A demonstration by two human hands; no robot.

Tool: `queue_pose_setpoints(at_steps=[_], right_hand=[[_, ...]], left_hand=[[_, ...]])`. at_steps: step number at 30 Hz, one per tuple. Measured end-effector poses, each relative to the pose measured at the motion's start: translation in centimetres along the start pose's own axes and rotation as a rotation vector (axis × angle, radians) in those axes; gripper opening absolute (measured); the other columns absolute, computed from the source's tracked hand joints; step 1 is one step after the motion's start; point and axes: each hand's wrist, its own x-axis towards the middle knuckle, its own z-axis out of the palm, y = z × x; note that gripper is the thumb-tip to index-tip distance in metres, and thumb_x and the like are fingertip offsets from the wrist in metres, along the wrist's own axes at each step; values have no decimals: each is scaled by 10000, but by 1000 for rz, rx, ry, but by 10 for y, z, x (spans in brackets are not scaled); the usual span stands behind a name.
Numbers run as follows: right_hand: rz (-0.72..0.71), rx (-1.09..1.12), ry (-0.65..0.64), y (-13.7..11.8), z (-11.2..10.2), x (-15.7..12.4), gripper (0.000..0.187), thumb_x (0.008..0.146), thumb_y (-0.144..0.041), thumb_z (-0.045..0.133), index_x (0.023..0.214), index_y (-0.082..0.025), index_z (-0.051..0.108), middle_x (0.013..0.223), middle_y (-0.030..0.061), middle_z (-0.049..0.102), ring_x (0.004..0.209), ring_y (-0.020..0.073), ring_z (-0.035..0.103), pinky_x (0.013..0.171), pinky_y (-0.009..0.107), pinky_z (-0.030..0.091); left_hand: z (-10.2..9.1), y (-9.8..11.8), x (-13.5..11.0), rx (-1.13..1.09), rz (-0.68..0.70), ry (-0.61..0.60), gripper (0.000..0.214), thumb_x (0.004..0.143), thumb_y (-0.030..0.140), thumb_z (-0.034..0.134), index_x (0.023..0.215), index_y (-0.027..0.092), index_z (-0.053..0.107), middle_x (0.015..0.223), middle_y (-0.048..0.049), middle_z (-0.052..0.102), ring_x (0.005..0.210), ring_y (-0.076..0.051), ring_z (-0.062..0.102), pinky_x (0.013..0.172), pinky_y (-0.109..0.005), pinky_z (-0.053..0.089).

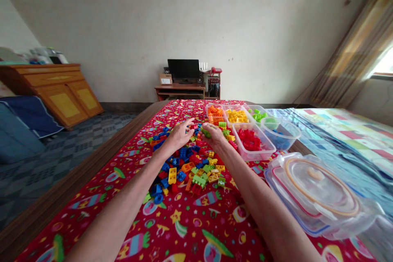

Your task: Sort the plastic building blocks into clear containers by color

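Observation:
A heap of mixed coloured building bricks (187,163) lies on a red patterned cloth (196,225). My left hand (180,133) reaches over the far part of the heap with its fingers curled and spread; nothing in it that I can see. My right hand (213,134) is beside it, fingers closed round a green brick (205,132). To the right stand clear tubs: one with red bricks (250,139), one with orange (215,114), one with yellow (236,115), one with green (259,115), and a round one with blue (281,133).
A stack of clear container lids (319,194) lies at the right, near my right forearm. The table's wooden left edge (76,176) drops to a tiled floor. A wooden cabinet (58,90) stands far left, a desk with a monitor (183,69) at the back wall.

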Motion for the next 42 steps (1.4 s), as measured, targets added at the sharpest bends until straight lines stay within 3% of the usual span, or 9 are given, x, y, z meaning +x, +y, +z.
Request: queue_pose_setpoints(at_steps=[5, 8, 12, 16, 24, 29, 34, 38, 42], right_hand=[[-96, -1, 64, -7, 0, -1, 89, 705, -185, 617, 707, -183, 528, 455, -74, 525, 407, 57, 497, 375, 116, 355], [-115, 46, 78, -10, 0, -1, 100, 701, -205, 631, 718, -181, 534, 474, -65, 542, 418, 63, 512, 359, 114, 342], [-104, 191, 26, -18, 0, -3, 107, 718, -223, 652, 753, -168, 567, 557, -29, 613, 491, 89, 595, 376, 125, 399], [-70, 225, -10, -22, -1, -5, 99, 757, -245, 649, 762, -171, 582, 584, -22, 630, 556, 102, 642, 386, 118, 414], [-13, 141, -13, -19, -1, -4, 144, 721, -229, 690, 768, -162, 571, 600, -11, 651, 498, 86, 605, 349, 117, 371], [9, 128, -27, -18, -1, -5, 101, 737, -199, 650, 769, -161, 562, 575, -9, 644, 482, 86, 598, 338, 112, 344], [-43, 96, -65, -13, -4, -2, 71, 742, -193, 620, 778, -168, 564, 573, -14, 645, 489, 93, 607, 337, 115, 338], [-92, 37, -71, -10, -5, 0, 130, 705, -241, 675, 772, -174, 586, 587, -20, 649, 488, 90, 601, 348, 123, 350], [-101, 11, -81, -8, -5, -1, 128, 705, -257, 672, 763, -173, 593, 597, -16, 654, 470, 81, 584, 349, 126, 352]], left_hand=[[-7, -1, -6, 343, -32, -240, 315, 862, 201, 492, 1094, 210, 705, 1019, -71, 745, 928, -218, 690, 796, -256, 503], [-6, 4, -11, 529, -91, -377, 284, 853, 190, 518, 1055, 210, 717, 1044, -95, 736, 1004, -250, 673, 799, -269, 494], [-3, 9, -14, 566, -119, -472, 270, 878, 238, 515, 1060, 230, 713, 1057, -86, 735, 1015, -239, 669, 791, -261, 493], [0, -3, -10, 435, -83, -457, 247, 833, 242, 561, 1010, 235, 733, 1008, -68, 750, 961, -228, 682, 761, -242, 491], [-3, -34, -1, 85, -109, -353, 400, 565, 203, 658, 956, 216, 741, 736, -13, 739, 698, -213, 669, 604, -237, 480], [-18, -38, 0, -135, -134, -350, 481, 592, 322, 652, 1037, 151, 711, 852, -49, 748, 795, -234, 674, 694, -280, 522], [-19, -38, 0, 110, -131, -289, 315, 668, 308, 627, 929, 174, 741, 892, -68, 739, 825, -250, 666, 757, -309, 515], [-5, -36, -3, 283, 36, -190, 232, 729, 200, 556, 861, 205, 747, 931, -69, 711, 938, -240, 626, 893, -318, 469], [3, -39, -7, 296, 136, -239, 275, 746, 148, 523, 887, 224, 746, 965, -51, 713, 975, -219, 609, 922, -303, 441]])
